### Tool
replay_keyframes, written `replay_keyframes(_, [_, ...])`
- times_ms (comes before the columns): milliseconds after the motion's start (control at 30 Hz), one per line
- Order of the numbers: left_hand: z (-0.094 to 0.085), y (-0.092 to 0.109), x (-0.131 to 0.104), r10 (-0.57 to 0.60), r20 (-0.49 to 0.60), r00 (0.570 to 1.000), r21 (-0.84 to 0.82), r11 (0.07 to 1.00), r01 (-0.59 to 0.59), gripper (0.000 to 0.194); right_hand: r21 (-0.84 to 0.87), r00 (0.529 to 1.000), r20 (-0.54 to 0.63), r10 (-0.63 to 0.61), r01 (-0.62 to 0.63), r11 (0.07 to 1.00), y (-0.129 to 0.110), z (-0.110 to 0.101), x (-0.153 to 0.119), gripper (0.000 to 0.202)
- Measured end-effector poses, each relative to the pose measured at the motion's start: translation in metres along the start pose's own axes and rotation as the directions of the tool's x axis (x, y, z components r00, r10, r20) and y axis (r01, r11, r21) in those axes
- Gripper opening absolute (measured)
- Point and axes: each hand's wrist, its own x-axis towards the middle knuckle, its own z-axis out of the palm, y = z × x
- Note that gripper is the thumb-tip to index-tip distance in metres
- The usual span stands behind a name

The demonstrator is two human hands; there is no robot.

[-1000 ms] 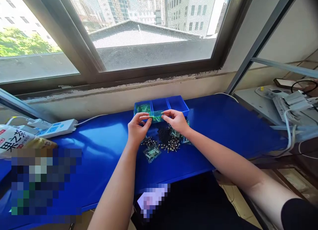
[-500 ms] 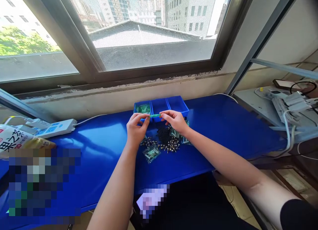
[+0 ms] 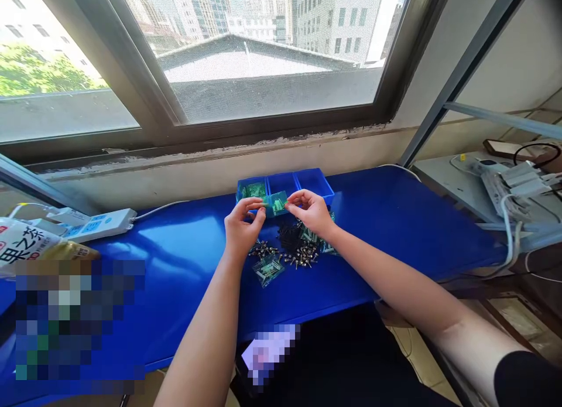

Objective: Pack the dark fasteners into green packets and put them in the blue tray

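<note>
Left hand [image 3: 244, 224] and right hand [image 3: 311, 212] each have a fingertip grip clamped on opposite sides of small green bag [image 3: 277, 204], held up at front edge of blue tray [image 3: 317, 187], above dark pile [image 3: 290, 237] and loose metal pieces [image 3: 304, 256] on blue surface [image 3: 184, 296].

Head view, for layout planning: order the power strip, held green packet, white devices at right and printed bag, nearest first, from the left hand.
Left hand:
1. Green packet, in its grip
2. Power strip, left
3. Printed bag, farther left
4. White devices, far right
</note>
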Motion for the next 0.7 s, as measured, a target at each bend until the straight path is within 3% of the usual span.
replay_keyframes(133, [-0.001, 0.0, 0.0, -0.004, 0.035, 0.999, -0.046, 0.999, 0.006, 0.05, 0.021, 1.0, 0.002, 0.023, -0.023, 1.0, -0.004, 0.0, 0.0, 0.038])
replay_keyframes(367, [0.0, 0.0, -0.001, -0.016, 0.173, 0.985, 0.011, 1.0, 0.014, 0.024, -0.009, 0.999, 0.042, 0.029, -0.029, 1.0, -0.011, 0.0, -0.004, 0.043])
replay_keyframes(467, [0.002, -0.002, -0.002, -0.003, 0.177, 0.984, 0.039, 0.999, -0.004, 0.021, -0.018, 0.998, 0.055, 0.019, -0.018, 1.0, -0.013, 0.001, -0.006, 0.041])
replay_keyframes(700, [0.002, -0.005, -0.001, -0.061, 0.15, 0.987, -0.085, 0.994, 0.074, 0.023, -0.141, 0.998, 0.03, -0.05, 0.054, 0.988, -0.008, 0.0, -0.005, 0.032])
